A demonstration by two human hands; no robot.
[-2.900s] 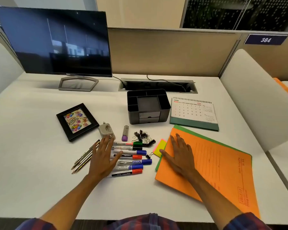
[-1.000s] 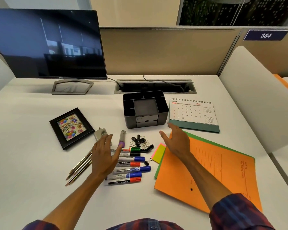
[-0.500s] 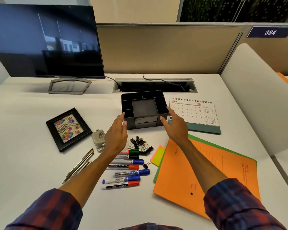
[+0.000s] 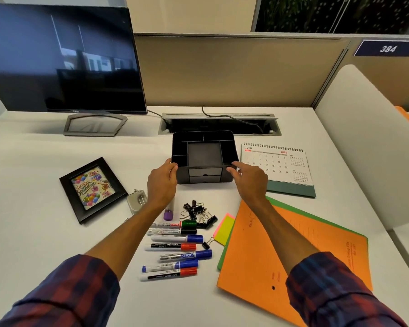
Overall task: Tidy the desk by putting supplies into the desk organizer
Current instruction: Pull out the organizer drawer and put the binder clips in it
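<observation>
Black desk organizer (image 4: 203, 147) sitting on the white bench (image 4: 33, 244), mid-depth, just in front of the cable tray (image 4: 219, 123). All its compartments are showing empty; two small drawers are facing the person.

Left hand (image 4: 162, 182) is reaching to the organizer's front-left corner, thumb and fingertips (image 4: 174, 166) touching the wall and rim there, fingers curled loosely around the corner. Right hand (image 4: 250, 179) is mirroring it at the front-right corner, fingertips against the right wall. Both hands are bracketing the organizer between them; neither is closing around any loose supply. Whether the organizer is lifting off the bench cannot be told.

Supplies are lying nearer the person than the organizer, between the two forearms: a row of markers (image 4: 175, 249) with green, black, blue and red caps, lying roughly parallel. A heap of black binder clips (image 4: 197, 212) is sitting just beyond the markers, one stray clip (image 4: 207, 244) beside the sticky notes (image 4: 224, 230). A purple-capped tube (image 4: 168, 212) is partly hiding under the left wrist. A grey stapler (image 4: 136, 201) is lying just left of that forearm.

Orange folder (image 4: 293, 256) is lying under the right forearm, over a green one. Desk calendar (image 4: 278, 166) is standing just right of the organizer, behind the right hand. Framed birthday picture (image 4: 92, 190) is lying well left. Monitor (image 4: 62, 57) is standing at back left.
</observation>
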